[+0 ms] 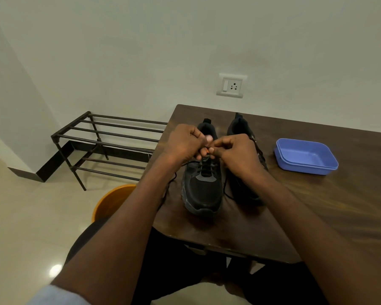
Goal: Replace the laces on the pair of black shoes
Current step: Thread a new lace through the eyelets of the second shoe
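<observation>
Pinching black lace point(207, 153) with both left hand point(184, 143) and right hand point(235, 151), threading left shoe point(201, 186); next needing pull toward twelve o'clock.

right shoe point(240, 128) half behind hands point(209, 147)

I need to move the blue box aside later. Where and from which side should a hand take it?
Take the blue box by its near long rim, from above: it sits open side up on the table, apart from the shoes, and the raised lip offers a pinch.
</observation>
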`<state>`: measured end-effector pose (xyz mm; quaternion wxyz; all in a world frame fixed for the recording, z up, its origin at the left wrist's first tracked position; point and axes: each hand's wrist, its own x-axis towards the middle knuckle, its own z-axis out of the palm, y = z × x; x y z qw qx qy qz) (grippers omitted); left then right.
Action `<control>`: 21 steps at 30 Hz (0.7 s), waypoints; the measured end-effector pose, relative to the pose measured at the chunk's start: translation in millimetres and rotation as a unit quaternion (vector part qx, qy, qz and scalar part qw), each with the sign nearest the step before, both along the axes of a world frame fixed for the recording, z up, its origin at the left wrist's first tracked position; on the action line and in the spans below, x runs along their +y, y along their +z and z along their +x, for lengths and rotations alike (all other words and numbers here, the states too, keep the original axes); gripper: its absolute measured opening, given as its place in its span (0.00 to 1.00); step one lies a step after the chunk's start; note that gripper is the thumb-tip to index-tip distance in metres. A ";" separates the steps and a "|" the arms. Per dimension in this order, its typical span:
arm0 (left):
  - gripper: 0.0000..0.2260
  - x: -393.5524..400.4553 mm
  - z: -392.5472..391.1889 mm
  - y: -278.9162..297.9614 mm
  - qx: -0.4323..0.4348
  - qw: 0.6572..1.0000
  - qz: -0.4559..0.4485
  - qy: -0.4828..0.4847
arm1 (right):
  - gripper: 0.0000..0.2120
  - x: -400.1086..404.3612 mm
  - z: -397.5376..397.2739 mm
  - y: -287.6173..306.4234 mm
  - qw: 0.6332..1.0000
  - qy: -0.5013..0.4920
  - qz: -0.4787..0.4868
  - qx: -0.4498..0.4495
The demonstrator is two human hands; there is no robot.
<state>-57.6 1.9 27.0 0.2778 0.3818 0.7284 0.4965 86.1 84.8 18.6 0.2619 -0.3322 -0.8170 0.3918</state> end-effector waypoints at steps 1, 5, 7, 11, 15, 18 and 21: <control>0.10 2.0 -0.9 -3.4 0.014 1.000 -0.003 0.022 | 0.05 1.1 -1.0 -2.5 1.000 -0.016 0.009 -0.006; 0.08 10.6 -6.1 -21.3 0.164 0.979 -0.100 0.073 | 0.06 3.4 -2.5 -9.6 0.994 -0.054 0.078 -0.050; 0.12 12.5 -4.8 -26.7 0.180 0.970 -0.154 0.057 | 0.07 3.3 -5.0 -16.3 0.988 -0.049 0.125 -0.079; 0.14 13.3 -1.9 -28.0 0.194 0.961 -0.191 0.051 | 0.07 1.1 -8.4 -26.7 0.983 -0.048 0.144 -0.102; 0.10 9.9 -4.0 -28.2 0.157 0.969 -0.182 0.063 | 0.10 1.8 -8.0 -28.0 0.965 -0.049 0.220 -0.134; 0.09 6.0 -2.2 -28.9 0.129 0.975 -0.165 0.078 | 0.09 -1.7 -9.8 -25.3 0.948 -0.063 0.271 -0.156; 0.10 2.2 2.1 -29.6 0.131 0.976 -0.152 0.084 | 0.09 -7.1 -9.4 -28.1 0.942 -0.082 0.282 -0.162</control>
